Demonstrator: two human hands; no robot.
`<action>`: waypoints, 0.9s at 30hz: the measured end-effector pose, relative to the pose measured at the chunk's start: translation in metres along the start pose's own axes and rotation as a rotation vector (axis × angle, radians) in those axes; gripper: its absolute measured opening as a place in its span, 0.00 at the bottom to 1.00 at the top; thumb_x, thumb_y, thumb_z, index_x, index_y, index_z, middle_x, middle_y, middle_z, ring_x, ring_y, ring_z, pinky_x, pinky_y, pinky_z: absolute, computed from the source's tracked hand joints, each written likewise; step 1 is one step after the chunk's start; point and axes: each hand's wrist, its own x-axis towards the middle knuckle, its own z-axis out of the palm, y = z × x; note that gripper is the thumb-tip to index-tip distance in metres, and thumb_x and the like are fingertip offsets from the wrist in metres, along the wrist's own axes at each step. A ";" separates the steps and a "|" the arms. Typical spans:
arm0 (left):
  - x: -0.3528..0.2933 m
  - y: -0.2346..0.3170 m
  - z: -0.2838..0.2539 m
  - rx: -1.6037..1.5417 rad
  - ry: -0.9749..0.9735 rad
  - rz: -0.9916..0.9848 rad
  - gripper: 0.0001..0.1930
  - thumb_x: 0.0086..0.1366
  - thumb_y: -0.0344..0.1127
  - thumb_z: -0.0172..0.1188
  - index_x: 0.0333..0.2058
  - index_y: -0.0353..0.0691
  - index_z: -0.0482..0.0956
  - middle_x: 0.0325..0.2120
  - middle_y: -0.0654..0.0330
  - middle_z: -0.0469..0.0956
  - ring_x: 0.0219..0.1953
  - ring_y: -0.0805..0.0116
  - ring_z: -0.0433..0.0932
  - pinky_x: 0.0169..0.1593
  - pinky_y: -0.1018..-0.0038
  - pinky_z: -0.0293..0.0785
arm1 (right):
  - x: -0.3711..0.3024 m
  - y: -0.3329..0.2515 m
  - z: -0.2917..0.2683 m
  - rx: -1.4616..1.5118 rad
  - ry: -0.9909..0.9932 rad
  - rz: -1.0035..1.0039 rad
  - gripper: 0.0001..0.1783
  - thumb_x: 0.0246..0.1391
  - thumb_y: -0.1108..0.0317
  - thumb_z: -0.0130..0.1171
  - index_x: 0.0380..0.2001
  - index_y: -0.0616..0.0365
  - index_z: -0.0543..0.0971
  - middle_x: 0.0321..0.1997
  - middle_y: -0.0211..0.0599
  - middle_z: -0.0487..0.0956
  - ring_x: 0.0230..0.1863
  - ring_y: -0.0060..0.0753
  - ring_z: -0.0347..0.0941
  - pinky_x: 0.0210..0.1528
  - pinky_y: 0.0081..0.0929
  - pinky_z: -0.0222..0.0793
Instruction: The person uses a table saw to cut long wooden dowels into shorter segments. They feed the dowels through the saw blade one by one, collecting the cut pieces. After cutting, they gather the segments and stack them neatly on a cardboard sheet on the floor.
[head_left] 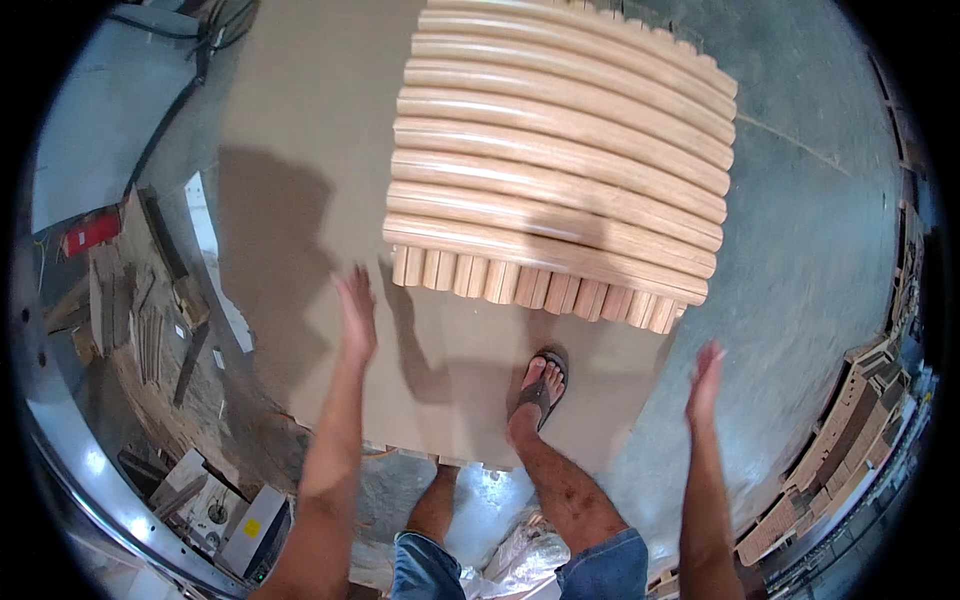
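Your left hand [357,315] and right hand [706,380], two, are apart from one stack of wooden poles [560,150].
Both hands are blurred, fingers stretched out; the stack, about nine poles on top, lies at the brown sheet's [300,90] right edge.

Left fingers [361,290] and right fingers [709,358] blurry, perhaps spread, wooden stack [560,135] partly beyond the top edge
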 end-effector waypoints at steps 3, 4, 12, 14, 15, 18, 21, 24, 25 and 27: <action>-0.112 -0.072 -0.024 0.133 -0.011 -0.290 0.52 0.68 0.78 0.30 0.75 0.41 0.38 0.76 0.49 0.39 0.78 0.53 0.39 0.75 0.50 0.37 | -0.109 0.089 -0.015 -0.087 -0.162 0.252 0.49 0.65 0.26 0.39 0.75 0.52 0.55 0.76 0.45 0.61 0.73 0.43 0.59 0.69 0.42 0.56; -0.154 -0.127 -0.063 0.186 -0.058 -0.363 0.50 0.69 0.76 0.35 0.74 0.40 0.46 0.75 0.48 0.49 0.75 0.54 0.50 0.72 0.50 0.49 | -0.150 0.102 -0.013 -0.185 -0.240 0.411 0.39 0.67 0.42 0.51 0.69 0.61 0.66 0.67 0.43 0.72 0.66 0.38 0.68 0.67 0.37 0.61; -0.422 -0.175 -0.125 0.769 -0.579 -0.261 0.23 0.76 0.50 0.47 0.54 0.39 0.78 0.50 0.56 0.79 0.53 0.66 0.76 0.61 0.65 0.69 | -0.384 0.225 -0.008 -0.179 -0.370 0.615 0.29 0.66 0.50 0.54 0.60 0.61 0.75 0.52 0.42 0.80 0.50 0.38 0.76 0.53 0.37 0.71; -0.449 -0.153 -0.150 0.557 -0.425 -0.342 0.23 0.75 0.52 0.50 0.55 0.39 0.77 0.50 0.57 0.80 0.53 0.65 0.76 0.61 0.66 0.70 | -0.422 0.220 -0.010 -0.117 -0.327 0.562 0.29 0.66 0.50 0.54 0.60 0.62 0.75 0.51 0.42 0.81 0.49 0.38 0.76 0.51 0.38 0.72; -0.457 -0.141 -0.164 0.452 -0.349 -0.379 0.24 0.75 0.52 0.51 0.55 0.39 0.77 0.50 0.58 0.80 0.53 0.65 0.77 0.61 0.66 0.70 | -0.441 0.218 -0.012 -0.086 -0.310 0.543 0.29 0.66 0.50 0.54 0.60 0.62 0.75 0.50 0.42 0.81 0.48 0.38 0.76 0.50 0.38 0.72; -0.471 -0.049 -0.207 0.459 -0.221 -0.233 0.25 0.71 0.53 0.57 0.54 0.37 0.79 0.47 0.56 0.82 0.48 0.65 0.79 0.53 0.67 0.74 | -0.503 0.214 -0.026 0.076 -0.274 0.448 0.29 0.66 0.50 0.53 0.59 0.62 0.76 0.49 0.42 0.81 0.47 0.38 0.76 0.48 0.39 0.73; -0.487 -0.014 -0.267 0.408 -0.046 -0.165 0.25 0.72 0.52 0.56 0.52 0.35 0.80 0.43 0.58 0.82 0.44 0.68 0.79 0.51 0.68 0.75 | -0.555 0.225 -0.037 0.274 -0.295 0.345 0.28 0.66 0.50 0.53 0.58 0.62 0.76 0.47 0.42 0.81 0.45 0.38 0.77 0.45 0.40 0.74; -0.523 0.005 -0.321 0.279 0.051 -0.076 0.23 0.72 0.51 0.56 0.50 0.34 0.81 0.41 0.59 0.81 0.42 0.69 0.78 0.49 0.69 0.74 | -0.603 0.241 -0.032 0.180 -0.110 0.235 0.28 0.67 0.49 0.53 0.55 0.64 0.77 0.46 0.43 0.81 0.43 0.38 0.77 0.44 0.40 0.74; -0.535 0.003 -0.337 0.262 0.062 -0.049 0.23 0.72 0.50 0.56 0.50 0.34 0.81 0.41 0.59 0.81 0.42 0.69 0.78 0.48 0.68 0.74 | -0.618 0.247 -0.032 0.115 0.009 0.198 0.28 0.67 0.49 0.53 0.53 0.65 0.78 0.46 0.44 0.82 0.42 0.38 0.77 0.44 0.40 0.74; -0.558 -0.009 -0.361 0.216 0.091 0.010 0.22 0.72 0.50 0.56 0.50 0.34 0.81 0.41 0.59 0.81 0.41 0.68 0.78 0.47 0.68 0.74 | -0.639 0.235 -0.033 -0.132 -0.165 0.205 0.22 0.68 0.51 0.52 0.46 0.61 0.80 0.43 0.39 0.81 0.41 0.35 0.76 0.46 0.38 0.72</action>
